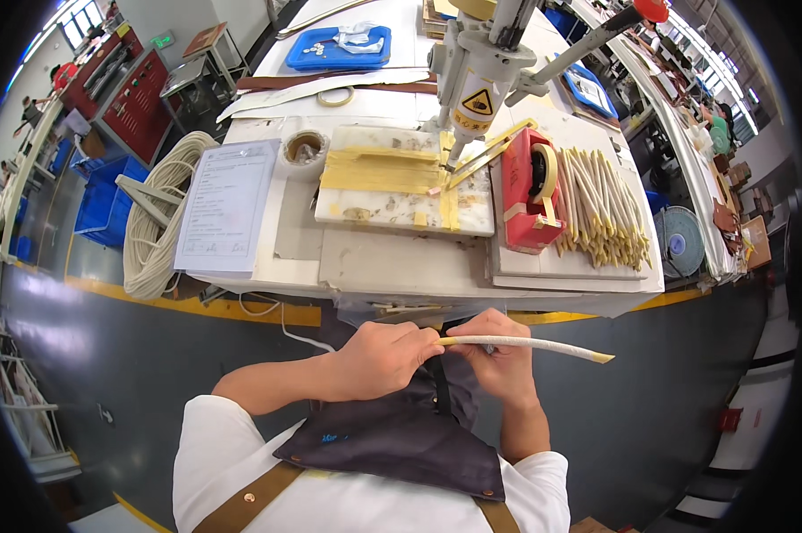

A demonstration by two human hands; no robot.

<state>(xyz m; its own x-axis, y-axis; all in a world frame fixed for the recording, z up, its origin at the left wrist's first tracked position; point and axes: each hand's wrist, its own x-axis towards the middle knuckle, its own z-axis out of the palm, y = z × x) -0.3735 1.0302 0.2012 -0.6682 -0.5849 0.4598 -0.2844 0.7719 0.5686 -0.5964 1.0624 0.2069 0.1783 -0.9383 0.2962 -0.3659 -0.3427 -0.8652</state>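
Just past the table's front edge, a short white cord (543,343) with yellow-taped ends is held in front of my apron. My left hand (383,357) pinches its left end, fingers pressed together. Close beside it, my right hand (499,354) is closed round the cord near the same end, and the rest sticks out to the right. On the table, a pile of similar taped cords (603,209) lies at the right. A red tape dispenser (525,200) with a yellow roll stands next to that pile.
A grey hand press (472,80) with a warning label rises over a white block (401,209) covered in yellow tape strips. To the left are a printed sheet (228,204), a tape roll (305,149) and a large cord coil (157,222). A blue tray (339,49) sits at the back.
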